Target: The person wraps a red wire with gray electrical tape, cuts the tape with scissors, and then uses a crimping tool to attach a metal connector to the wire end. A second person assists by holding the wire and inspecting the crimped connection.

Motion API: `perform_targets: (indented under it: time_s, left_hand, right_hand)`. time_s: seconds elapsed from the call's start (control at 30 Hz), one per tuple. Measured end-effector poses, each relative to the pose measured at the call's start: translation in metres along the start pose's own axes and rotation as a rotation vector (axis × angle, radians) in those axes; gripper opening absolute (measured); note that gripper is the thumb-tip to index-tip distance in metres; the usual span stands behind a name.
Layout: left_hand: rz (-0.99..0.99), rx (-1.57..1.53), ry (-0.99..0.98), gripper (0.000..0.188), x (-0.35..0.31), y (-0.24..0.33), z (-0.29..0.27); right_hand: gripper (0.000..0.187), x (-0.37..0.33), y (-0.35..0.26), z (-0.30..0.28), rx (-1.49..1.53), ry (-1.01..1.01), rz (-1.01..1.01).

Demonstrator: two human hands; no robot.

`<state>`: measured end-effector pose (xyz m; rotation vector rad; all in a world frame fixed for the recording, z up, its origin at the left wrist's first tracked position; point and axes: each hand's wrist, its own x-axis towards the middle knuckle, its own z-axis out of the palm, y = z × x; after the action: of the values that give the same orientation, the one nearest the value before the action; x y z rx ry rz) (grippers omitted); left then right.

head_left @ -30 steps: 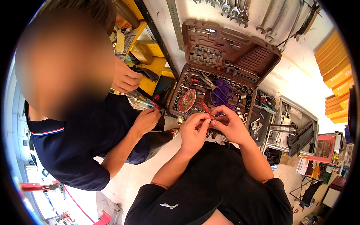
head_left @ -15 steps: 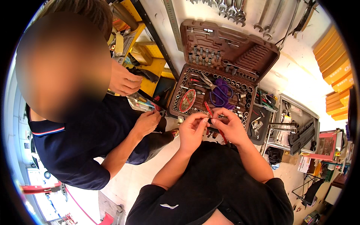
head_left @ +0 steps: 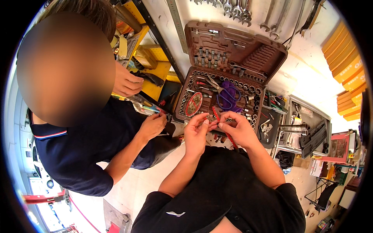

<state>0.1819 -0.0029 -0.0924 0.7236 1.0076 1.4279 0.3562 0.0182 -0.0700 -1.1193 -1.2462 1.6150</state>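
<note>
My left hand [head_left: 197, 134] is closed in a pinch near the front edge of the open socket set case [head_left: 276, 64]. A small thing shows at its fingertips, too small to name. Close beside it on the right, my right hand [head_left: 237, 130] is pinched around a long thin red strip [head_left: 232, 140], which slants from the case down toward my shirt. In the case's tray lie scissors [head_left: 220, 91] with blue handles, a purple cloth [head_left: 231, 97] and a red-rimmed oval dish [head_left: 194, 104] of small pieces, among rows of sockets.
A co-worker [head_left: 77, 147] stands close on my left, one hand at a yellow shelf [head_left: 155, 87]. Wrenches [head_left: 244, 15] hang on the wall behind the case. To the right are a black tray [head_left: 268, 132] with small metal parts and a grey open drawer [head_left: 326, 128] of tools.
My left hand's fingertips have shifted slightly left and turned, showing more of the small thing there. My right hand stays on the red strip. The whole view has shifted slightly.
</note>
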Motion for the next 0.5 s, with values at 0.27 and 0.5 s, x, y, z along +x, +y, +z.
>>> perform_targets:
  time_s: [0.27, 0.5]
  left_hand:
    - [0.233, 0.362, 0.061, 0.020, -0.006, -0.008, -0.004]
    - [0.306, 0.390, 0.052, 0.023, -0.010, -0.009, -0.001]
  right_hand:
    - [0.010, 0.000, -0.004, 0.005, -0.031, 0.007, 0.048]
    - [0.010, 0.004, 0.001, 0.006, -0.040, 0.011, 0.045]
